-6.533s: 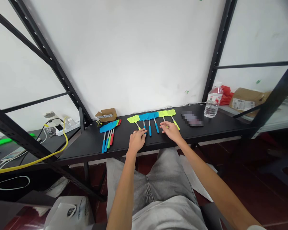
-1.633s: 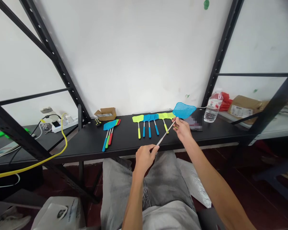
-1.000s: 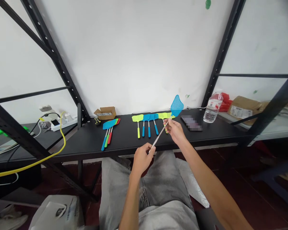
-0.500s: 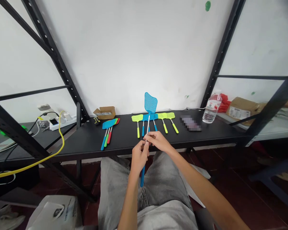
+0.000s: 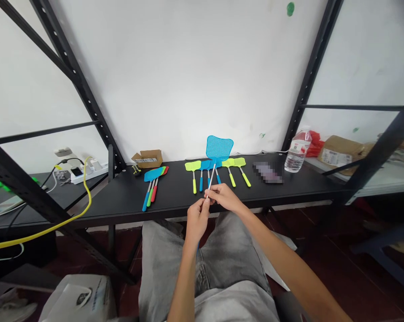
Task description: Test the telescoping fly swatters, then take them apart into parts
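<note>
I hold one blue fly swatter [image 5: 219, 148] by its slim metal shaft with both hands, over the near edge of the black bench [image 5: 175, 192]; my left hand [image 5: 197, 217] has thumb and fingers closed on the shaft lower down, and my right hand [image 5: 223, 197] pinches it just above; the mesh head points up and leans slightly to my right, in front of the middle of a row; most of the grip is hidden behind my left hand.

That row runs from a yellow-green swatter [image 5: 193, 166] on the left, through three blue ones with overlapping heads, to two more yellow-green swatters [image 5: 238, 163]; well to the left lies a fanned stack [image 5: 154, 175] with blue, green and red handles; behind it sits a small open cardboard box [image 5: 150, 161]; a pixelated flat object [image 5: 269, 173] and a water bottle [image 5: 296, 154] are on the right.
</note>
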`<control>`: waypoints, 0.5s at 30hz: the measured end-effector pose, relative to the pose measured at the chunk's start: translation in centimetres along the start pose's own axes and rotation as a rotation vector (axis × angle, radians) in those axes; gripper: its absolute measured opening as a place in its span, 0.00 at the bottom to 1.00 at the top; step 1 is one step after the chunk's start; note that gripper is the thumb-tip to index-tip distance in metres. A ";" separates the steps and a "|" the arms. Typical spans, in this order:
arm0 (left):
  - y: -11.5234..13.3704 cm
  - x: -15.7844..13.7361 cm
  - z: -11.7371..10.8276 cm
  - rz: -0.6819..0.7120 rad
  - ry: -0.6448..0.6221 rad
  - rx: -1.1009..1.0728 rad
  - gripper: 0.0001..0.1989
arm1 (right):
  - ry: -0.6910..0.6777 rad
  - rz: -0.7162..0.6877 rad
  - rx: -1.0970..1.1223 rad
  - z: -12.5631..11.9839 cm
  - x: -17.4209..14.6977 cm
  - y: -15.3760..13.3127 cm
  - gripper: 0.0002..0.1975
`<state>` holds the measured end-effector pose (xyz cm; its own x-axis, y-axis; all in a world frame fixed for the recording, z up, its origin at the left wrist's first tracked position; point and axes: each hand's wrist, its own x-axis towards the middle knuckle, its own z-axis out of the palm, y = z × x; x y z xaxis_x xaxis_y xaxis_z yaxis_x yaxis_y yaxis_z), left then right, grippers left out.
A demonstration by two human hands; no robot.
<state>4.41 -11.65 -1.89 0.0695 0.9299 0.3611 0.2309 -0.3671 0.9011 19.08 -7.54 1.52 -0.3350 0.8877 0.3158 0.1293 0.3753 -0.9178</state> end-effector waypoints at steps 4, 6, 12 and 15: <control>-0.3 0.2 0.1 0.002 -0.023 -0.022 0.24 | 0.064 -0.007 -0.040 0.0 0.3 0.5 0.21; -0.5 0.3 0.3 0.000 -0.026 -0.021 0.24 | 0.095 0.001 -0.038 -0.1 0.6 0.8 0.21; -0.4 0.5 1.4 0.008 0.011 0.018 0.24 | 0.150 0.027 0.013 -0.6 1.0 1.5 0.22; -0.2 0.4 2.0 0.012 -0.005 0.021 0.24 | 0.176 0.047 0.066 -1.1 0.9 1.2 0.22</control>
<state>6.34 -11.15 -2.36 0.0767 0.9258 0.3703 0.2499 -0.3773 0.8917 19.92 -5.96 0.94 -0.1611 0.9388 0.3045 0.0773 0.3196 -0.9444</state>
